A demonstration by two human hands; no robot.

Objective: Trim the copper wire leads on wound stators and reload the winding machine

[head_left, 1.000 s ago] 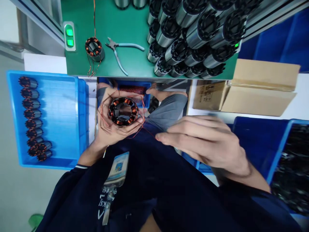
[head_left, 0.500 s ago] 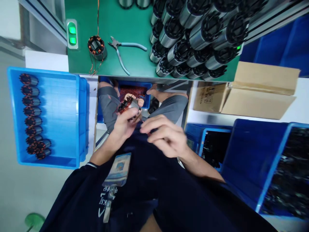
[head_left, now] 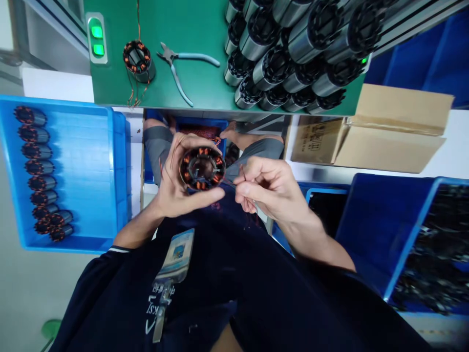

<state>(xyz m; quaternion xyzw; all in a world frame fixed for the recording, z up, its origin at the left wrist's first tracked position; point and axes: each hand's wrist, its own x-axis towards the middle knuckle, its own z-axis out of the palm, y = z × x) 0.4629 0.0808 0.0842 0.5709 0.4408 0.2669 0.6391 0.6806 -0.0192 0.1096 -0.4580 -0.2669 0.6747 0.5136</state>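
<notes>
A motor stator [head_left: 202,185] with copper windings round its ring is in my left hand [head_left: 176,188], its open end facing up at me. Thumb and fingers wrap its sides. Thin copper wires stick out from it on both sides. My right hand [head_left: 269,188], just right of the stator, pinches copper wire ends [head_left: 234,183] between thumb and fingers. On the green bench beyond, another wound stator [head_left: 141,68] stands with wires trailing from it. Beside it lie side cutters [head_left: 174,56] with pale blue handles, jaws apart.
Several unwound stators [head_left: 264,68] stand in rows on the green bench [head_left: 198,93]. A blue bin [head_left: 86,176] at left holds several wound stators. Right are an open cardboard box [head_left: 394,146] and blue bins [head_left: 384,220] of dark parts. A bin of reddish scraps [head_left: 200,131] sits below.
My left hand has raised the stator and turned its open end toward me. My right hand, earlier blurred beside it, now pinches the wire ends. The view has shifted slightly.
</notes>
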